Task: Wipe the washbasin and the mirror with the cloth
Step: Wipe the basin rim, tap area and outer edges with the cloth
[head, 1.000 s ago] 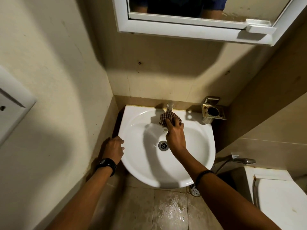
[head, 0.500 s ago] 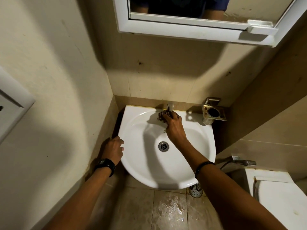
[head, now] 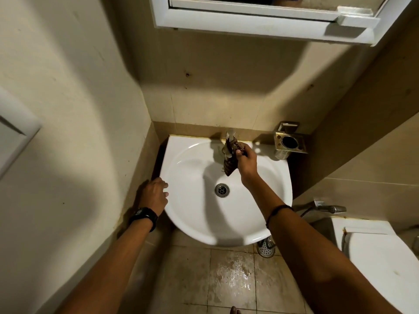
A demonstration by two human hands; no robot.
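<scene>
Your right-hand fingers point(head: 240, 148) are pinched around a bunched-up dark checked cloth point(head: 230, 163), which hangs down from your right hand point(head: 247, 160) over the back of the bowl, right up against the small metal tap point(head: 229, 141). Can't tell for sure whether the cloth is actually touching the tap, it's a bit blurry there.

Your left hand point(head: 154, 194) sits on the left rim of the round white ceramic washbasin point(head: 186, 177), fingers loosely curled over the edge with nothing in them. There's a black wristwatch point(head: 143, 216) on that wrist and a thin dark band point(head: 275, 211) on the right one.

The round metal drain point(head: 222, 189) is in the middle of the bowl, just below the hanging end of the cloth.

Further out, a square brass-coloured wall holder point(head: 289, 142) is mounted just right of the basin's back corner. The white-framed mirror point(head: 260, 21) is up top, well apart from both hands. A white toilet point(head: 381, 257) sits at lower right, with a chrome spray handle point(head: 331, 209) just above it. The beige tiled floor point(head: 231, 275) under the basin has a wet shiny patch.
</scene>
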